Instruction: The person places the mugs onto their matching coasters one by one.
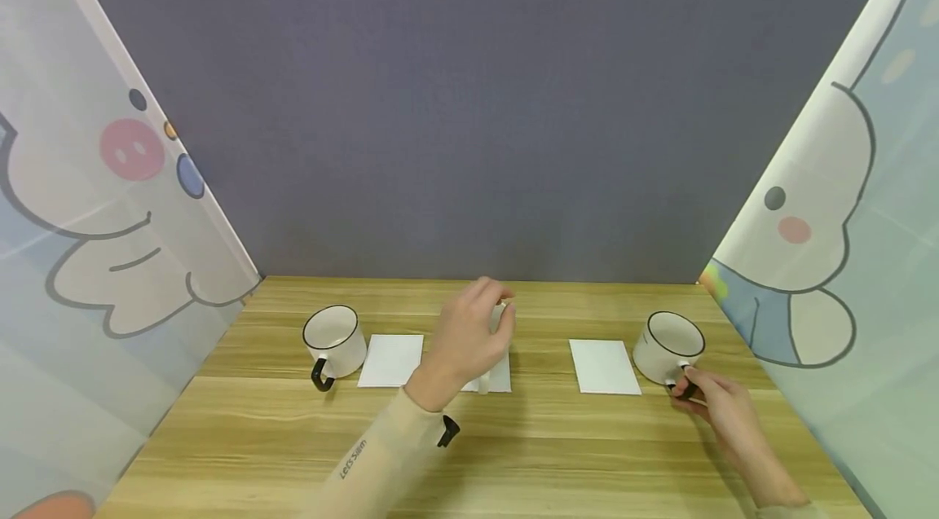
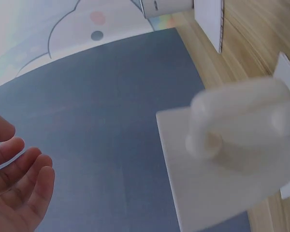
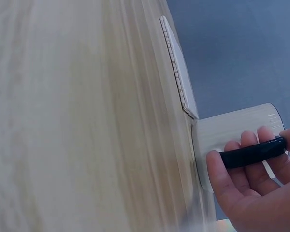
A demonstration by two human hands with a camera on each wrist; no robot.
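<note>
Bench (image 1: 469, 462) front strip bare wood, open for passage. Back row crowded: left mug (image 1: 333, 337) just beside left coaster (image 1: 392, 360); left hand (image 1: 469, 340) hovers over middle white mug (image 2: 241, 128) and middle coaster (image 1: 499, 376), blocking centre. Bare wood gap between centre and right coaster (image 1: 604, 367). Right mug (image 1: 669, 346) just beside that coaster; right hand (image 1: 722, 409) pinches its black handle (image 3: 253, 152), closing off right corner. Grey backdrop (image 1: 469, 95) close behind; printed side panels (image 1: 88, 217) hem both sides.
</note>
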